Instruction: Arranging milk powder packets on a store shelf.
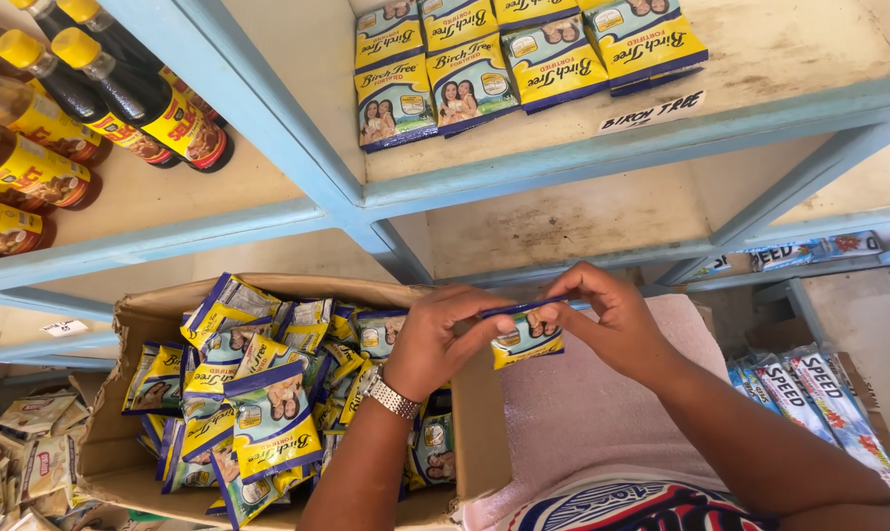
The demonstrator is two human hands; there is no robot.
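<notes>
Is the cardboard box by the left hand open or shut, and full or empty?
Open and roughly full: the cardboard box has its flaps spread, and loose yellow-and-blue packets are heaped inside, almost to the rim.

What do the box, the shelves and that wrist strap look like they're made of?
Box: brown corrugated cardboard, matte, with a torn, ragged rim. Shelves: probably wood, frame painted light blue, boards bare and pale. Wrist strap on the left arm: likely metal, shiny silver links.
</notes>
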